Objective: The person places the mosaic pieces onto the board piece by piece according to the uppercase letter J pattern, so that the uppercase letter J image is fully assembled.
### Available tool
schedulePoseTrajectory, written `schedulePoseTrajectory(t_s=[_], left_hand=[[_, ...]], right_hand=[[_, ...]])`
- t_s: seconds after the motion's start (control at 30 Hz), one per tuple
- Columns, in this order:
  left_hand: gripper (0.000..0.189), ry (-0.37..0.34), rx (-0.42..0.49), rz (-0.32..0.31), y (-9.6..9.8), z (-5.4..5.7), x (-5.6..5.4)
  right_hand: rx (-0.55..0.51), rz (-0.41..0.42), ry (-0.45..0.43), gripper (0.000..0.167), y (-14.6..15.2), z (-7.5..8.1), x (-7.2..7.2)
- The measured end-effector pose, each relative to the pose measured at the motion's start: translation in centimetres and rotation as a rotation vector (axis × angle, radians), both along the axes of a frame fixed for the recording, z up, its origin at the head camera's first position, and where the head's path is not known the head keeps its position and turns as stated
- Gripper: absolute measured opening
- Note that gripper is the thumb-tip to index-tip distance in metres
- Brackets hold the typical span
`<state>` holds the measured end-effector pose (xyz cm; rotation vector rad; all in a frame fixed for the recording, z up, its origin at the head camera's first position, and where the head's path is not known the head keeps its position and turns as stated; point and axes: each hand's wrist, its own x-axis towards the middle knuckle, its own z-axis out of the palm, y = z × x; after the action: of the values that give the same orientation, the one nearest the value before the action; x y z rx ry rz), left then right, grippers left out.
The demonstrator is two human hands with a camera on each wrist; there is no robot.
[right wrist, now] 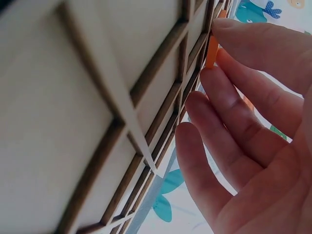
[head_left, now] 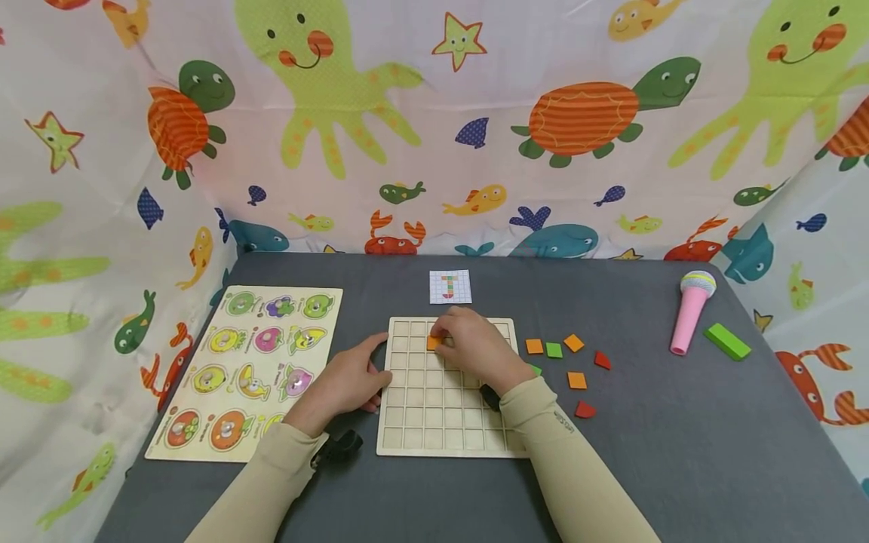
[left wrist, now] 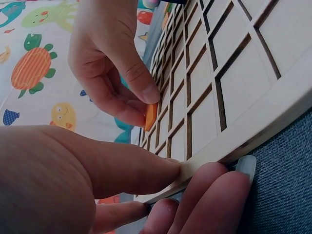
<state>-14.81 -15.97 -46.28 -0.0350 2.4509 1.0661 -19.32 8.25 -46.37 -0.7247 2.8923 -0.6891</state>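
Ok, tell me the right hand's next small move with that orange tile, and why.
Probably press the orange tile flat into its cell: the right hand pinches it on edge against the grid board, which the left hand steadies by its edge.

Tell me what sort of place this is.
Probably a children's play corner or a staged tabletop: a grey table screened by a sea-animal curtain, with a wooden grid board, a fruit puzzle and a toy microphone.

Fruit puzzle (head_left: pixel 247 369), pink microphone (head_left: pixel 691 311), green block (head_left: pixel 726 341).
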Motion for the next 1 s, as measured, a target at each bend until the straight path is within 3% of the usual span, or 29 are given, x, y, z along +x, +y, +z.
schedulePoseTrajectory(t_s=[0.67,0.83,1.0], left_hand=[[0.075,-0.004,0.026,-0.009,0.6,0.2,-0.3],[0.076,0.0,0.038,0.0,0.3,0.0,-0.2],[0.076,-0.009,0.05,0.022,-0.1,0.0,0.0]], right_hand=[[0.011,0.001,-0.003,0.022,1.1,0.6,0.1],[-0.021,-0.034,-0.035,0.027,3.3,1.1,0.3],[-0.042,-0.142,-0.075,0.031,7.8,1.6,1.3]])
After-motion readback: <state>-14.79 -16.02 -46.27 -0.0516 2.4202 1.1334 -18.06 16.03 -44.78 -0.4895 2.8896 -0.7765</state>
